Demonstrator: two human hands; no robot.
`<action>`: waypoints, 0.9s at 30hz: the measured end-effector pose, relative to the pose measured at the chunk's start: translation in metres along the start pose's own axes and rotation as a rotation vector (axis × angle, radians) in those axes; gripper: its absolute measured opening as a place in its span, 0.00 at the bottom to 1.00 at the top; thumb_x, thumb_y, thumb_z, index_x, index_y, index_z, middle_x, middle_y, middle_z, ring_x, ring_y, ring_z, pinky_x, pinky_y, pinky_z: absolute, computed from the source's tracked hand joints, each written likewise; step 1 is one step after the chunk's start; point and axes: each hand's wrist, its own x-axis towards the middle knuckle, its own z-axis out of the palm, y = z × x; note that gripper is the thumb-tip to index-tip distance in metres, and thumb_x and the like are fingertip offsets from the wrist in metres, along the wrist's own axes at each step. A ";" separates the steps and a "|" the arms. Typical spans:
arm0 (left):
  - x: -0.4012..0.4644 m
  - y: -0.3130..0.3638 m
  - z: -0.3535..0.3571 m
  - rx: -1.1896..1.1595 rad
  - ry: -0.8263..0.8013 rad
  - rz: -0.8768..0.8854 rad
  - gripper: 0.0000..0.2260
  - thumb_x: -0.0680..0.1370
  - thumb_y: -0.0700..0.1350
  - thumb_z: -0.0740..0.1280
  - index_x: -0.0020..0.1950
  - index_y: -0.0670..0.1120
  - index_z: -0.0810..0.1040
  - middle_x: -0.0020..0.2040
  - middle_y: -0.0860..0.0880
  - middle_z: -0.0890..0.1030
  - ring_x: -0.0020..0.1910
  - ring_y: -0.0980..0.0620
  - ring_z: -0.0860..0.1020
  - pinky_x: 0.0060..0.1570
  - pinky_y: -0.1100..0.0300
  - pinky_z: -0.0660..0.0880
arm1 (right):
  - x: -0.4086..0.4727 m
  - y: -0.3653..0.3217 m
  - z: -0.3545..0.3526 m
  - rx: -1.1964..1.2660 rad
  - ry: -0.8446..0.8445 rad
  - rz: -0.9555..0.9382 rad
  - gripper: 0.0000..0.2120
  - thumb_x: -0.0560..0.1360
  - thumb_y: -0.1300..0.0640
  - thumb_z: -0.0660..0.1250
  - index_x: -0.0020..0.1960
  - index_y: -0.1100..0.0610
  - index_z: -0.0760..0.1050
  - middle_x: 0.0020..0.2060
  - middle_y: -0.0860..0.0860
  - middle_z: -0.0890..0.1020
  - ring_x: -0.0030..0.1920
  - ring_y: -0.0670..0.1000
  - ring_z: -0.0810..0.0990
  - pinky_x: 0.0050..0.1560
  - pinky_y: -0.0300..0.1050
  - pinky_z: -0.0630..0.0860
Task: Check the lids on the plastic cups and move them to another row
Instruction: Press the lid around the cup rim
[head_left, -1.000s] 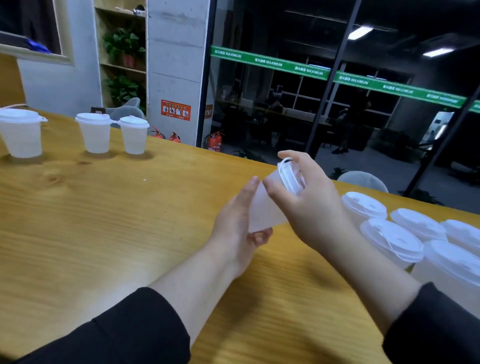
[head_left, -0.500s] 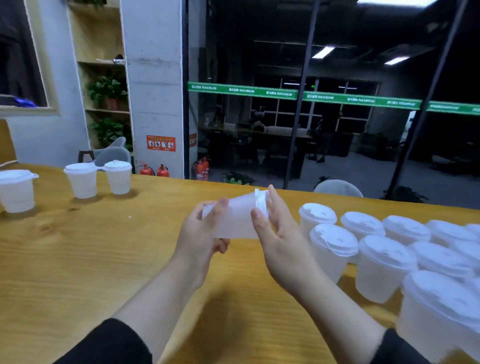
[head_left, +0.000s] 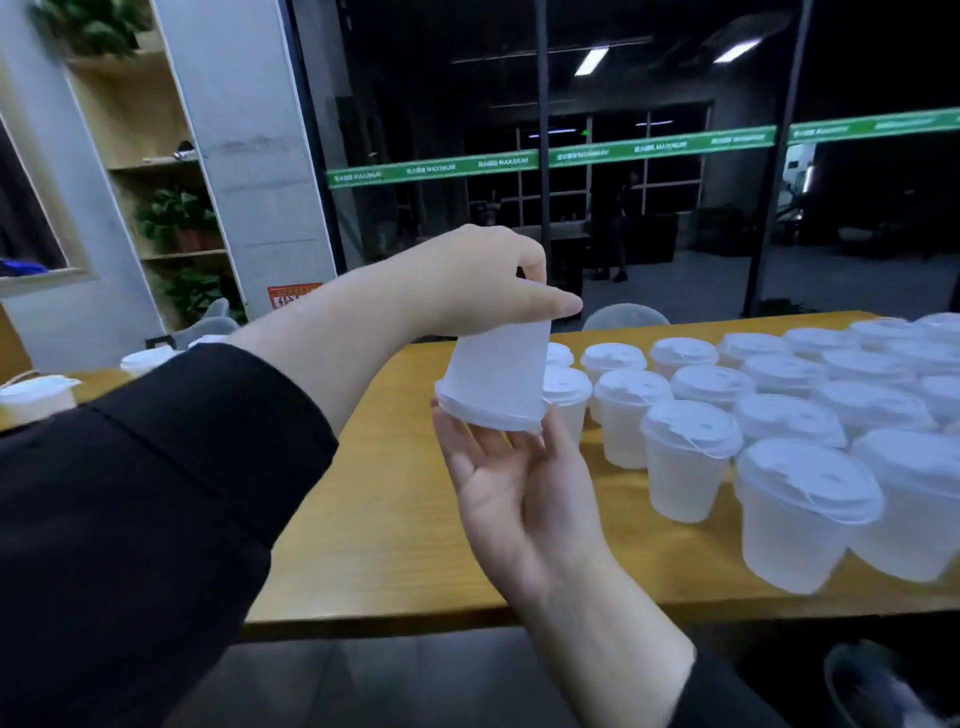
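Left hand (head_left: 467, 283) grips my inverted translucent plastic cup (head_left: 496, 374) by its base; right hand (head_left: 511, 488) lies open under the lid; light, squashy, so I'd hold gently.

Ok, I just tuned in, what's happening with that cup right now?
A person is checking one lidded plastic cup, held upside down above the wooden table. The left hand grips its base from above, while the right hand is open beneath, fingers touching the lid. Many more lidded cups stand in rows to the right, and a few cups stand far left.
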 end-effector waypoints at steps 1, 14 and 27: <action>-0.004 0.006 0.002 -0.009 -0.008 -0.003 0.20 0.78 0.68 0.65 0.53 0.53 0.80 0.47 0.53 0.80 0.45 0.54 0.78 0.39 0.55 0.75 | -0.008 -0.003 -0.002 0.011 0.009 0.006 0.21 0.86 0.48 0.58 0.71 0.60 0.74 0.62 0.63 0.82 0.63 0.66 0.81 0.64 0.61 0.78; -0.074 -0.006 0.084 -0.703 0.384 -0.085 0.10 0.81 0.58 0.68 0.57 0.53 0.76 0.48 0.52 0.81 0.37 0.55 0.80 0.34 0.60 0.79 | -0.032 -0.063 -0.008 -0.402 0.253 -0.040 0.20 0.78 0.46 0.71 0.65 0.57 0.77 0.60 0.61 0.82 0.57 0.65 0.84 0.53 0.61 0.84; -0.081 0.004 0.184 -1.528 -0.137 -0.604 0.26 0.83 0.69 0.50 0.64 0.56 0.79 0.60 0.51 0.84 0.68 0.51 0.77 0.73 0.46 0.69 | 0.005 -0.083 -0.047 -2.043 0.169 -0.374 0.31 0.75 0.50 0.74 0.75 0.56 0.69 0.73 0.53 0.72 0.72 0.53 0.69 0.70 0.48 0.68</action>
